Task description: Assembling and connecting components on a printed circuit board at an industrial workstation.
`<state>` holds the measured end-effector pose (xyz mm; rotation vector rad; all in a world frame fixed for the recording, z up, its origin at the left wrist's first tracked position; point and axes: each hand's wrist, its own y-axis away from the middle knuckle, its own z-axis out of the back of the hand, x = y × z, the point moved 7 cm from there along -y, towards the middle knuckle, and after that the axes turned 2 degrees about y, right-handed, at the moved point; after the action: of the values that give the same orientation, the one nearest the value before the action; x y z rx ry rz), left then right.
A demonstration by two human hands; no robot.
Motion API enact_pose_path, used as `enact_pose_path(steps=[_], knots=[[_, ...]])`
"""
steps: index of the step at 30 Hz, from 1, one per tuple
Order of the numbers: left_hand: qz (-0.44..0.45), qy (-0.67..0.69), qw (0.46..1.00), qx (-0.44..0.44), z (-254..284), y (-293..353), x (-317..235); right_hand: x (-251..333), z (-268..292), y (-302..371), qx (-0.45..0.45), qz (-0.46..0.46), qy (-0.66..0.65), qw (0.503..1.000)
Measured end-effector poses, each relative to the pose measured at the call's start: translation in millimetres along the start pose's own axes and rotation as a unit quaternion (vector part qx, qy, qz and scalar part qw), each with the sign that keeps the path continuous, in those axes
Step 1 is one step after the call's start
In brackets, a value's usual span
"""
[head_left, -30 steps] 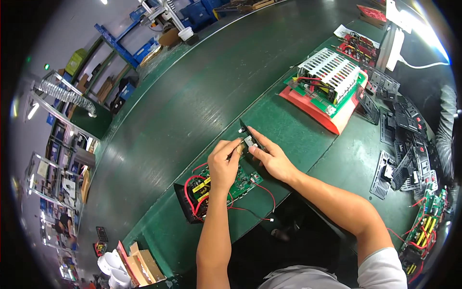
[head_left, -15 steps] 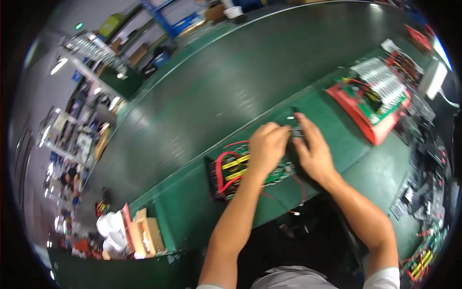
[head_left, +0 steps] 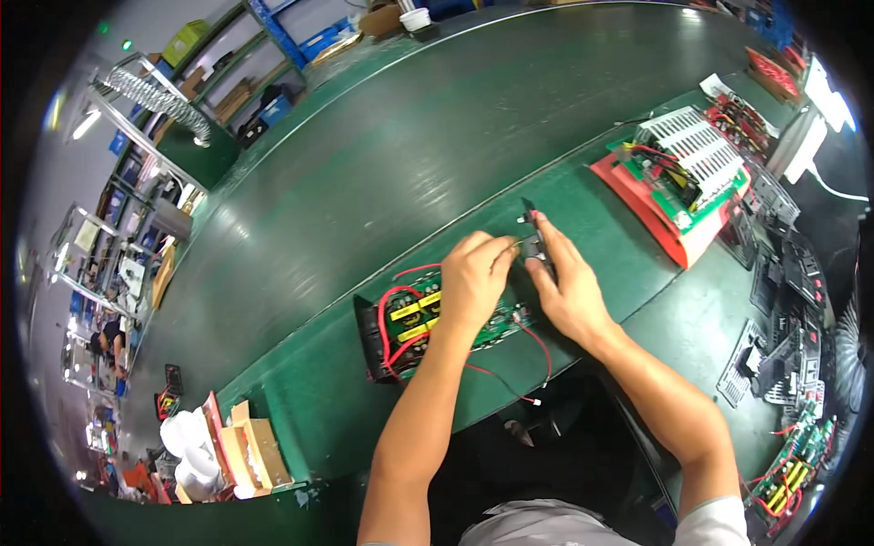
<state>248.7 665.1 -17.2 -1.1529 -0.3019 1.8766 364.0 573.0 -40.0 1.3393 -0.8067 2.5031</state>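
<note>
Near the centre of the frame the two hands meet over a small black part [head_left: 533, 238]. The right hand [head_left: 566, 289] has its fingers closed around this narrow black part and holds it a little tilted, with its top end pointing to the upper part of the frame. The left hand [head_left: 473, 280] has its thumb and first fingers pinched together at the left side of the same part; what exactly is between the fingertips is too small to tell.

Directly under the left hand, slightly lower and to the left of centre, a green circuit board [head_left: 428, 323] lies on the green work table [head_left: 300, 400]. The board has yellow components, red wires looping over it and a black plate at its left end. One thin red wire [head_left: 510, 387] runs from the board toward the lower edge of the table.

In the upper right of the frame a second board with a white finned heat sink [head_left: 694, 155] rests on a red tray [head_left: 651, 214]. Behind the table a wide dark green conveyor belt [head_left: 410, 155] crosses the frame. At the lower left stand open cardboard boxes [head_left: 250, 446], and along the right edge lie black metal parts [head_left: 783, 273] and more circuit boards [head_left: 787, 464].
</note>
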Motion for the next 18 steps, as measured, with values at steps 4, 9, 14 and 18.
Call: enact_pose_path(steps=[4,9,14,18], knots=[[-0.031,-0.036,0.999,0.005,-1.0,0.1,-2.6,1.8,1.2,3.2,0.003,-0.016,0.071,0.997],[-0.084,-0.059,0.994,0.021,0.1,-1.0,-15.6,3.5,0.5,8.0,0.010,-0.015,0.055,0.998],[-0.073,-0.052,0.996,0.027,1.9,2.2,-11.6,6.7,-1.7,7.2,0.013,-0.032,0.045,0.998],[0.056,-0.019,0.993,0.101,0.7,-6.3,-3.5,-5.4,-1.7,11.4,-0.025,-0.001,0.015,1.000]])
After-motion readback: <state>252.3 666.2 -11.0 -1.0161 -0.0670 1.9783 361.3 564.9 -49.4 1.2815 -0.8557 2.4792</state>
